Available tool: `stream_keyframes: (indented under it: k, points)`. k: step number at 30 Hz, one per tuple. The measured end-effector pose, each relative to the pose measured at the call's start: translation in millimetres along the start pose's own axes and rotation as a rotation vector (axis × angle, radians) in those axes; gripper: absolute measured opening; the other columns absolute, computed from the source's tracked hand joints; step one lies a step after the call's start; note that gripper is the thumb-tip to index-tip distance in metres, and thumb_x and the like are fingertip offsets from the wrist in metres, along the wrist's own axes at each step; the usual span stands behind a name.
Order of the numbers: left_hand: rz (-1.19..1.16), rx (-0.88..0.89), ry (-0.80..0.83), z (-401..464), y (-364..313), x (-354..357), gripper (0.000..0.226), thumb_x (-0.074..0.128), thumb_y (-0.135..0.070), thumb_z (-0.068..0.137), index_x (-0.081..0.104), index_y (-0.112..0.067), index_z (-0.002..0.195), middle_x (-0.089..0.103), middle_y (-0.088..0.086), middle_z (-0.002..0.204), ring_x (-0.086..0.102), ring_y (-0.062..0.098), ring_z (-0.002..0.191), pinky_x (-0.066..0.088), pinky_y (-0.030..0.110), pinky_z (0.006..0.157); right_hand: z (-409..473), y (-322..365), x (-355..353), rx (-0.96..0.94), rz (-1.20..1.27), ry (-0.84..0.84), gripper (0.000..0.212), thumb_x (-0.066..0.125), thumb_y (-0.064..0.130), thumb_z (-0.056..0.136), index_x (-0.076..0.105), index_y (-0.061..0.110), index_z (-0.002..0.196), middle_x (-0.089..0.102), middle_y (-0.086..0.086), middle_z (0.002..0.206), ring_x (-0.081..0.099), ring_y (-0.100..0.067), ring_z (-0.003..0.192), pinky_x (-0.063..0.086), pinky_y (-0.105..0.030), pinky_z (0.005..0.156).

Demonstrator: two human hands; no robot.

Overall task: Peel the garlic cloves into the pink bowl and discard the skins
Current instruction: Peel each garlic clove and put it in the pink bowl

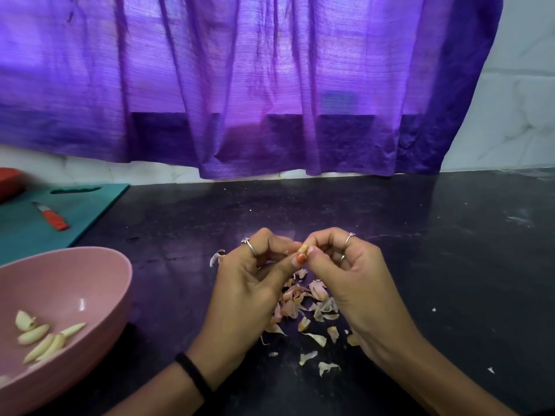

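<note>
Bare forearms, black band (192, 376) on the left wrist, silver rings on both hands, orange polish on the left thumbnail (301, 259).

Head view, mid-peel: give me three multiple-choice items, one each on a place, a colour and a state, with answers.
1. Where do the loose papery garlic skins lie?
A. in the pink bowl
B. on the dark stone counter under the hands
C. on the teal cutting board

2. What colour is the handle of the small knife on the teal plastic cutting board?
A. orange-red
B. black
C. white

3. What are the hands doing?
A. resting flat
B. both pinching one garlic clove
C. lifting the bowl

Answers: 1 B, the skins sit on the dark stone counter, while the round pink bowl holds only peeled cloves. 2 A, the handle is orange-red. 3 B, the left hand and right hand meet on the small garlic clove.
</note>
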State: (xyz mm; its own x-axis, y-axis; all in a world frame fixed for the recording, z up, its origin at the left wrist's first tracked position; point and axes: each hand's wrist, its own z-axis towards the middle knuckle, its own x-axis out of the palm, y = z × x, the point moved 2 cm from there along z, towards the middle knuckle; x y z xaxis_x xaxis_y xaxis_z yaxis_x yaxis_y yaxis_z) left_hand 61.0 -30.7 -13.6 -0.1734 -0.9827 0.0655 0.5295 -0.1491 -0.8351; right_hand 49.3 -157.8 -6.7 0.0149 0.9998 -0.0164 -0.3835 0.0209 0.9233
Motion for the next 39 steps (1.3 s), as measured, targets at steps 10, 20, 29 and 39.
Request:
stream_keyframes:
  k: [10, 20, 29, 39]
  points:
    - [-0.069, -0.004, -0.052, -2.2, -0.4, 8.9, 0.003, 0.063, -0.012, 0.077, 0.064, -0.011, 0.079, 0.071, -0.001, 0.076, 0.068, 0.006, 0.074, 0.052, 0.015, 0.064, -0.5, -2.7, 2.2, -0.041, -0.062, -0.056, 0.006, 0.062, 0.017, 0.083, 0.063, 0.011, 0.081, 0.059, 0.0, 0.067, 0.052, -0.009, 0.061, 0.048, -0.024, 0.056]
    - [-0.174, -0.179, -0.014, -4.6, 6.8, 6.6, 0.017, 0.062, -0.02, 0.078, 0.067, -0.009, 0.089, 0.071, 0.012, 0.088, 0.066, 0.019, 0.082, 0.054, 0.026, 0.072, 0.3, -2.2, -1.5, -0.124, -0.272, -0.112, 0.01, 0.06, 0.017, 0.086, 0.064, 0.019, 0.078, 0.064, 0.002, 0.078, 0.06, -0.011, 0.07, 0.052, -0.024, 0.064]
    - [-0.037, -0.16, -0.067, -1.6, 12.5, 0.3, 0.013, 0.058, -0.013, 0.085, 0.066, -0.006, 0.094, 0.071, 0.01, 0.085, 0.064, 0.013, 0.073, 0.052, 0.019, 0.068, -4.7, -5.3, -1.2, -0.185, -0.524, -0.151, 0.023, 0.052, 0.022, 0.096, 0.07, 0.027, 0.082, 0.061, 0.009, 0.082, 0.055, -0.007, 0.077, 0.041, -0.014, 0.065]
    - [-0.032, -0.17, -0.023, -2.5, 10.8, 2.6, 0.009, 0.06, -0.01, 0.084, 0.066, -0.008, 0.09, 0.073, 0.011, 0.078, 0.068, 0.014, 0.068, 0.053, 0.019, 0.058, -2.9, -9.9, -3.4, -0.128, -0.532, -0.157, 0.019, 0.056, 0.023, 0.093, 0.068, 0.027, 0.079, 0.059, 0.012, 0.083, 0.052, -0.004, 0.075, 0.04, -0.011, 0.062]
